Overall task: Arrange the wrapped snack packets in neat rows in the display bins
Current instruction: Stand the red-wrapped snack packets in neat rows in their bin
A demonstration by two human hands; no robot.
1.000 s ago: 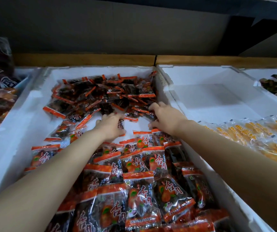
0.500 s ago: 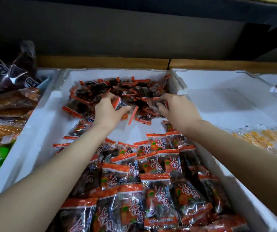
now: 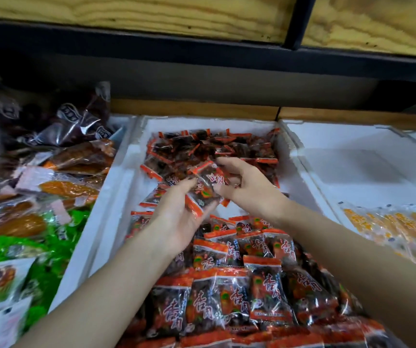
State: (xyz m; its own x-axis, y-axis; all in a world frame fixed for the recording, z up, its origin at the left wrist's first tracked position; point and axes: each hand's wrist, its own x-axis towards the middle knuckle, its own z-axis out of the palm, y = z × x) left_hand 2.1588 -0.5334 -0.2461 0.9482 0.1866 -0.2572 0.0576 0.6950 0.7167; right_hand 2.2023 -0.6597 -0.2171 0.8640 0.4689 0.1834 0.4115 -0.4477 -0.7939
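Above the bare patch of the middle bin (image 3: pixel 116 197), seen from my head camera, I hold a small bunch of packets (image 3: pixel 207 187) between both hands. My left hand (image 3: pixel 176 222) lies palm up beneath them, and its fingers (image 3: pixel 185 188) curl up behind the bunch to form a cradle. My right hand (image 3: pixel 248 187) comes in from the other side. Its fingers (image 3: pixel 229 162) bend over the top edge and pinch the bunch, so each hand has a grip on it. I judge I hold them this way to square the packets up, print facing me, before laying them down as one.

The bunch sits between the two halves of the job. The loose heap (image 3: pixel 212 146) lies jumbled against the bin's back wall, while the rows (image 3: pixel 239 285) overlap neatly nearer to me with their orange seals uppermost. The white floor showing just beyond the front rows looks like the place for the next row.

Much is unclear. I cannot count the packets in the bunch, since they overlap and my fingers cover their edges. My forearms hide parts of the rows, and the frame cuts off the nearest ones. The left bin (image 3: pixel 26 197), with its mixed green, orange and dark wrappers, is smeared by blur. The right bin (image 3: pixel 352 167) shows a white floor and some yellow packets (image 3: pixel 390 224), cut off at the edge. A wooden shelf (image 3: pixel 151 11) shades the space behind the bins.
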